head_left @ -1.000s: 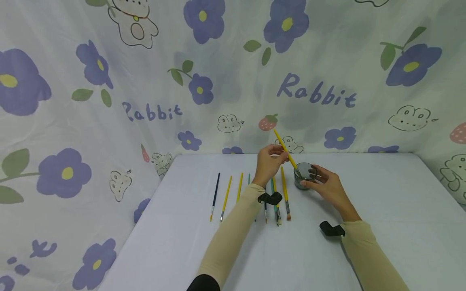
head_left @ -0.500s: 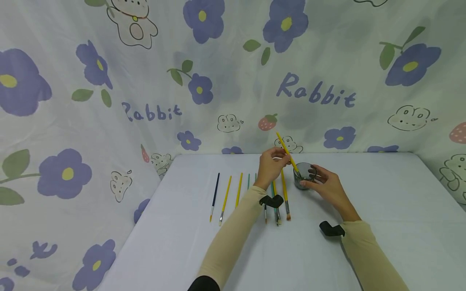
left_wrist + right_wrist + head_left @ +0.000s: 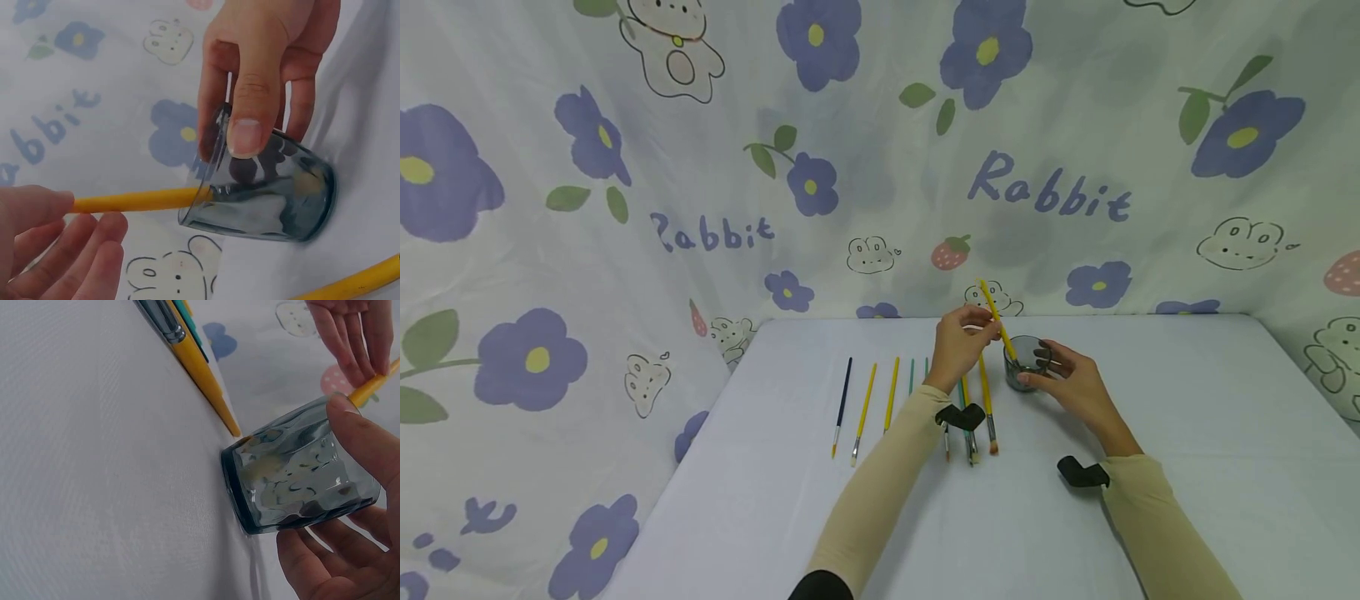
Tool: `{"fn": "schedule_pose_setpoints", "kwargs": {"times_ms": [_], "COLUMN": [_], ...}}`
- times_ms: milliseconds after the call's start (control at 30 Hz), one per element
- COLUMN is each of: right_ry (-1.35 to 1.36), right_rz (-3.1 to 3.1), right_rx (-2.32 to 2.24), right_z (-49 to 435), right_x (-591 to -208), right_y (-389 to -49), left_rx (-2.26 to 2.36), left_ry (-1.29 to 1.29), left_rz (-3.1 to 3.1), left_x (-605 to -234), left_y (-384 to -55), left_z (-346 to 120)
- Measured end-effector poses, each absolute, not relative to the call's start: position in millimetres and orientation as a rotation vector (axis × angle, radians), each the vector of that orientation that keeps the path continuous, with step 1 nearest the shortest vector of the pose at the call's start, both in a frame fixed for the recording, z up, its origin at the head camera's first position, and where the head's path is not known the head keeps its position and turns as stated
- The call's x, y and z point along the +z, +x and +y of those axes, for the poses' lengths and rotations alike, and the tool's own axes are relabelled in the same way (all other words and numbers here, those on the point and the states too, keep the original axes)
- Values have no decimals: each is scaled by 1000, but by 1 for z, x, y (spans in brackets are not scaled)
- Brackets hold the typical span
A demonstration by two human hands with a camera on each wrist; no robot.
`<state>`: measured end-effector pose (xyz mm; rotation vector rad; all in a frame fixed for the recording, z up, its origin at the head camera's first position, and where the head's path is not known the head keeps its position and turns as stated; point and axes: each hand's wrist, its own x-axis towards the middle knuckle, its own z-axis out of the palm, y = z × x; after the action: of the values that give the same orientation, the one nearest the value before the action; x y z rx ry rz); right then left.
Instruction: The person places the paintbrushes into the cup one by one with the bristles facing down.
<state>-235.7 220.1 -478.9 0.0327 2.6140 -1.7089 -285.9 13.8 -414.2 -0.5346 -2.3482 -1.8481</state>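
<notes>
On the patterned cloth, we can read the purple word "Rabbit", and further left a smaller word "Rabbit", of which the first letter looks deformed. In the left wrist view, we read the slanted letters "abbit" on this cloth. The purple marks at lower left we cannot read.

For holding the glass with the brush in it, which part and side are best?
Take the glass by its side wall, probably from the right, thumb opposite fingers, as the right hand holds it. The wrist views show no handle, and the mouth should stay free: the yellow brush, pinched by the left hand, slants in from the left.
</notes>
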Motion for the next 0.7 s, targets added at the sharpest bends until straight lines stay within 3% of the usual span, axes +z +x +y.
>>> {"fn": "schedule_pose_setpoints", "kwargs": {"times_ms": [367, 700], "right_ry": [37, 26], "right_rz": [2632, 2639], "right_rx": [-1695, -1686], "right_z": [220, 219], "right_x": [-478, -477], "right_y": [-235, -234], "left_rx": [-1855, -1857], "left_ry": [-492, -420], "left_rz": [-2290, -2254], "left_x": [-414, -408], "left_y": [-289, -286], "left_z": [2, -38]}}
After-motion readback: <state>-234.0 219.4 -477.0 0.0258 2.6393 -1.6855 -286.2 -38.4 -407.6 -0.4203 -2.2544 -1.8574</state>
